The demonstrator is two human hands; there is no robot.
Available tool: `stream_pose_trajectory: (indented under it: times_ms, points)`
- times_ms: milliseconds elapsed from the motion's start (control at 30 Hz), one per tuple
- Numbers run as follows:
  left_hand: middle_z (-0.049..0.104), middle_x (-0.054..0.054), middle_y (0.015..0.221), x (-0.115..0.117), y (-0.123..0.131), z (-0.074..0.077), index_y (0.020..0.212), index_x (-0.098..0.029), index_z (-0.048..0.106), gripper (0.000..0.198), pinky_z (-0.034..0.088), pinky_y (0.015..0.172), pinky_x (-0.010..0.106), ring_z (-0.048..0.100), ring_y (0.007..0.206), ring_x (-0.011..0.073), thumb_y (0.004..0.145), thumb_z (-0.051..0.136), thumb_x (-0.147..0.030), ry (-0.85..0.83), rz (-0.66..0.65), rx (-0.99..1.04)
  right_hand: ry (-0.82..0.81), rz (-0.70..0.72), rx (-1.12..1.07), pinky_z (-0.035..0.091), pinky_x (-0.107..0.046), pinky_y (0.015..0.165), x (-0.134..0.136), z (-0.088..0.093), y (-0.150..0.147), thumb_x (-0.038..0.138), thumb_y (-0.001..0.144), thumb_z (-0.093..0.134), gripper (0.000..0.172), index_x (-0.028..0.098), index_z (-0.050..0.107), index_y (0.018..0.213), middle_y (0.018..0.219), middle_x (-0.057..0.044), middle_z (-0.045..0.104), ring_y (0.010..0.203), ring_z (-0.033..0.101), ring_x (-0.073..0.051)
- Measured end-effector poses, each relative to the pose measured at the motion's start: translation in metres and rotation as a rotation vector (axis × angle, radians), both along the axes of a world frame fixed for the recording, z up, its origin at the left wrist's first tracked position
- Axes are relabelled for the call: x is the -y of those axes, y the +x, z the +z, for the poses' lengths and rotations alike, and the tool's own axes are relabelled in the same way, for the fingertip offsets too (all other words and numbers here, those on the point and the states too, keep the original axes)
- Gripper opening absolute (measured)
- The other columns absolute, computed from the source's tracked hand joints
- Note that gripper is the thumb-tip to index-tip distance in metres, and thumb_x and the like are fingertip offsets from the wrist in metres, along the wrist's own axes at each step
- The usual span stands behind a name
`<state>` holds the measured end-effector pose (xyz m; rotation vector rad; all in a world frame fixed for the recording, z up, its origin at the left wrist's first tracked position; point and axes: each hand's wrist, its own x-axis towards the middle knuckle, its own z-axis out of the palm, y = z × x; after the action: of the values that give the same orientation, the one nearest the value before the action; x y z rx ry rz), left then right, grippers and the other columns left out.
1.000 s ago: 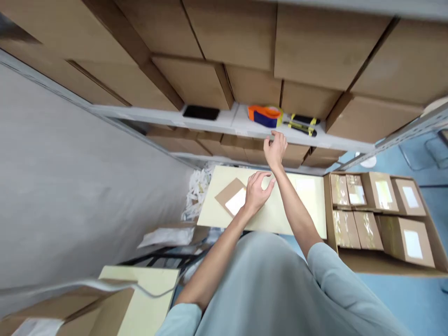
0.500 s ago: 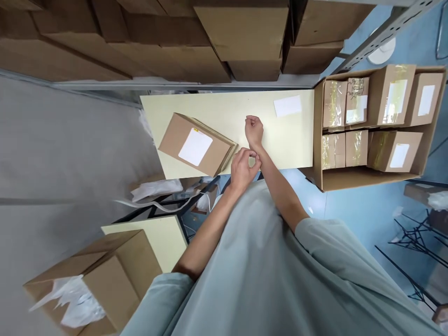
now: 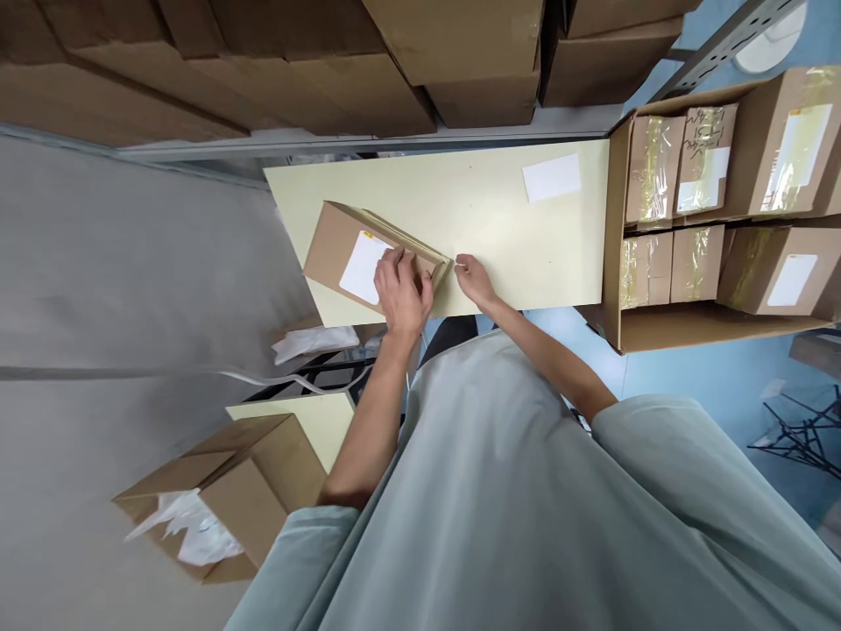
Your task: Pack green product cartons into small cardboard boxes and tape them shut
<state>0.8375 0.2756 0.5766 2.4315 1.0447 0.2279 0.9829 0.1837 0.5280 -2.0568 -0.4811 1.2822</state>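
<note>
A flat brown cardboard box [image 3: 342, 250] with a white label [image 3: 360, 265] lies on the pale yellow tabletop [image 3: 486, 228], toward its left end. My left hand [image 3: 402, 289] rests flat on top of the box, fingers spread over the label's right edge. My right hand [image 3: 471, 276] touches the box's right corner with its fingertips, fingers loosely curled. A loose white label [image 3: 552, 178] lies on the table further right, apart from both hands.
A large open carton [image 3: 614, 254] at the right holds several small taped boxes. Stacked brown cartons [image 3: 420, 53] fill the shelf beyond the table. An open carton with white plastic [image 3: 210, 517] sits lower left by a second yellow surface [image 3: 321, 416]. A grey wall runs along the left.
The view dropped from the shelf to the table. My right hand came down from the shelf edge. Both hands moved left onto the labelled box, the left now lying flat on it.
</note>
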Motion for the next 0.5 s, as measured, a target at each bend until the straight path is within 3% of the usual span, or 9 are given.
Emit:
stream_pose_trajectory:
  times_ms: [133,200,400,500]
  points:
    - [0.057,0.024,0.171,-0.008,-0.01,-0.011,0.164,-0.021,0.059,0.054,0.033,0.144,0.066,0.045,0.172,0.0412,0.116,0.051,-0.046,-0.062,-0.039,0.0,0.089,0.062,0.003,0.046,-0.034,0.139,0.008,0.007,-0.03,0.03,0.12,0.045,0.06,0.014,0.051,0.177,0.185,-0.014,0.053,0.171,0.053,-0.02]
    - [0.058,0.024,0.17,-0.009,-0.013,-0.013,0.164,-0.021,0.061,0.054,0.032,0.145,0.065,0.044,0.172,0.0408,0.117,0.049,-0.046,-0.079,-0.043,0.011,0.129,0.059,0.056,0.039,-0.033,0.143,-0.001,0.008,-0.036,0.038,0.124,0.044,0.059,0.015,0.052,0.178,0.185,-0.013,0.052,0.176,0.046,-0.019]
    - [0.063,0.02,0.165,-0.015,-0.014,-0.015,0.161,-0.025,0.067,0.051,0.039,0.142,0.06,0.051,0.166,0.0396,0.117,0.052,-0.048,-0.079,-0.074,0.013,0.197,0.175,0.112,0.046,-0.033,0.138,-0.022,0.011,-0.012,0.048,0.126,0.045,0.054,0.02,0.068,0.166,0.17,-0.011,0.07,0.161,0.064,-0.021]
    - [0.066,0.019,0.161,-0.019,-0.007,-0.013,0.157,-0.024,0.071,0.05,0.044,0.137,0.061,0.057,0.158,0.0406,0.115,0.055,-0.048,-0.072,-0.098,0.022,0.22,0.262,0.075,0.046,-0.034,0.138,-0.023,0.015,0.006,0.053,0.126,0.042,0.057,0.023,0.07,0.165,0.172,-0.007,0.069,0.162,0.063,-0.021]
